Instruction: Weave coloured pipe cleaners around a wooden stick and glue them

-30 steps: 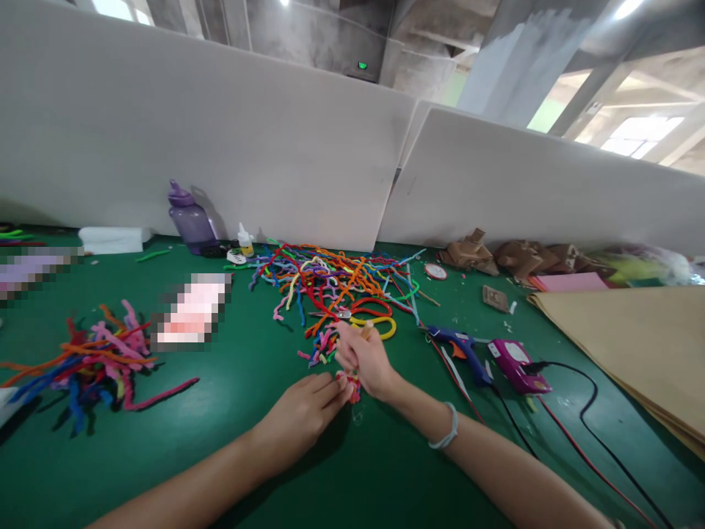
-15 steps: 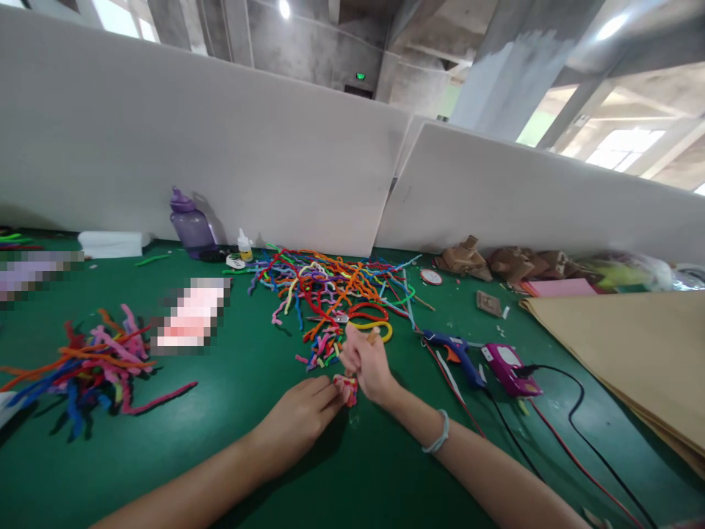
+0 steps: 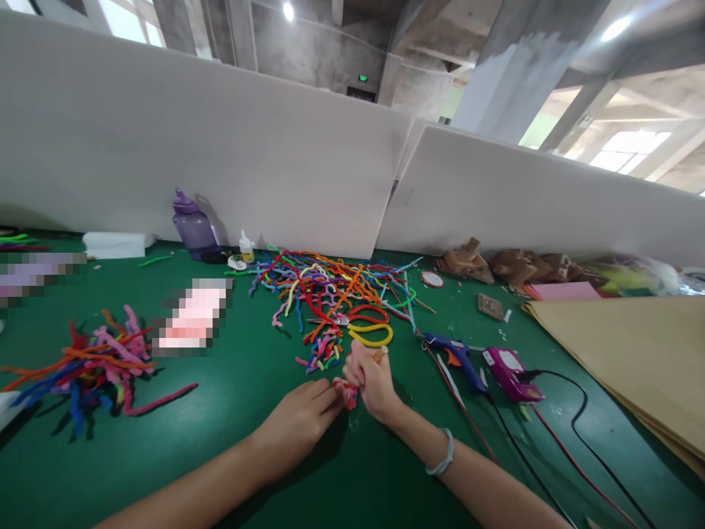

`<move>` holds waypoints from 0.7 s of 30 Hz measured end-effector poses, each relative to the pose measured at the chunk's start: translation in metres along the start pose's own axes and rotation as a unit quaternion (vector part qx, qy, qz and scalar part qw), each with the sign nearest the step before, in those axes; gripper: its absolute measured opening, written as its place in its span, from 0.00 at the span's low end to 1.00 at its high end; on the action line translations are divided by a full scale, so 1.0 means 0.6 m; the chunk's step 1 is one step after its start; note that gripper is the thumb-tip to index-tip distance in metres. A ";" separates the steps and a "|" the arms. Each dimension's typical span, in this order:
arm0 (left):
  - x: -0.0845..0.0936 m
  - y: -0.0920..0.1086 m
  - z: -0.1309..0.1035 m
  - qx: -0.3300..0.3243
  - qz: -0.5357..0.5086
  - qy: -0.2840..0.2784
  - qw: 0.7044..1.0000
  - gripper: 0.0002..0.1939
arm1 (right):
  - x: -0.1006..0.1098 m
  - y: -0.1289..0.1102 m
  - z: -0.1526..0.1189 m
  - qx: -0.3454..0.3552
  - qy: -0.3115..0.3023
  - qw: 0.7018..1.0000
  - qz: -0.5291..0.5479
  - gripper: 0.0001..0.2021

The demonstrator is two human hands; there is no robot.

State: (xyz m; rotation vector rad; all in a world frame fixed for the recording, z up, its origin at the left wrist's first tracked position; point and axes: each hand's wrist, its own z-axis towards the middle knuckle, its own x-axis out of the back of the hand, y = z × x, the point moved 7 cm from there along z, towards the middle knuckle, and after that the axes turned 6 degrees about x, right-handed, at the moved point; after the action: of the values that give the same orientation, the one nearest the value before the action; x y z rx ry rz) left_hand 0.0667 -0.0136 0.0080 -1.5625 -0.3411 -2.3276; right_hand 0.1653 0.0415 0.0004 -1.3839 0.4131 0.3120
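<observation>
"Near the middle of the green table, what do we have between our hands?"

"We have a small pink, red and yellow bunch, right at the fingertips of our left hand. Those fingers are together, pinched on its left side, and part of it is hidden from us."

"And our right hand?"

"We see it curled into a fist just beside the bunch, with a pale blue band around the wrist. The fingers are clamped on a tan piece that shows at the top of the fist; we cannot tell its full shape."

"What lies beyond?"

"Just behind the fist we find scissors with one red loop and one yellow. Near them are short fuzzy pieces in many colours, and farther back a tangled heap of long stems."

"And to either side?"

"On our right we have a blue glue gun with an orange trigger, near a magenta box. Well off to our left lies another pile of stems."
</observation>
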 end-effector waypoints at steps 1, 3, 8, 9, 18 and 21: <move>0.001 0.000 0.000 0.000 -0.001 0.002 1.000 0.13 | 0.001 -0.008 0.004 0.004 0.002 1.000 0.002 0.29; 0.002 0.000 0.000 -0.001 -0.003 0.002 1.000 0.14 | 0.003 -0.021 0.010 0.008 0.002 1.000 -0.001 0.29; -0.003 0.000 -0.001 -0.001 -0.004 -0.014 1.000 0.14 | -0.006 -0.008 0.006 -0.027 -0.024 0.999 -0.018 0.29; -0.004 -0.001 -0.001 0.000 -0.005 -0.016 1.000 0.14 | -0.008 0.000 0.003 -0.036 -0.028 0.999 -0.021 0.29; -0.003 -0.004 -0.003 0.015 -0.018 -0.019 1.000 0.16 | -0.013 -0.019 0.014 -0.030 -0.025 0.999 -0.016 0.29; -0.003 -0.004 -0.002 0.018 -0.012 -0.022 1.000 0.17 | -0.019 -0.031 0.016 -0.022 -0.025 0.999 -0.015 0.29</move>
State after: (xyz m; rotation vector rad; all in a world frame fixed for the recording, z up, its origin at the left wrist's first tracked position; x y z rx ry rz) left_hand 0.0653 -0.0117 0.0057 -1.6048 -0.4123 -2.2951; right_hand 0.1642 0.0480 0.0233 -1.4214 0.3458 0.3326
